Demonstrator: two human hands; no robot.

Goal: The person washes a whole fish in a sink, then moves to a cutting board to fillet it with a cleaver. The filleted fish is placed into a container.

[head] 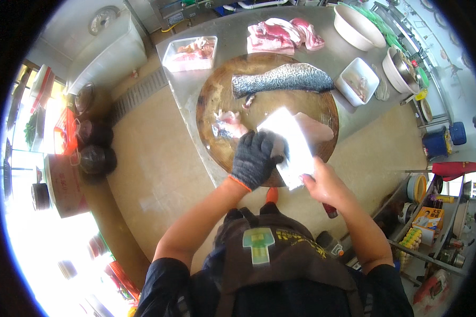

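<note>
My right hand grips a broad cleaver by its dark red handle; glare whitens the blade. My left hand, in a dark knit glove with an orange cuff, is curled over a pale piece of fish, close against the blade. What lies beneath the glove is hidden. Beyond the fingers are cut fish pieces with skin. A pale fillet lies on the right of the blade. Farther back, a long scaly fish side rests skin up on the round wooden chopping block.
The block stands on a metal table. Slabs of raw pork lie behind it. A tub of meat is at back left, a white tub at right, and a large basin beyond. A loaded shelf rack stands at my right.
</note>
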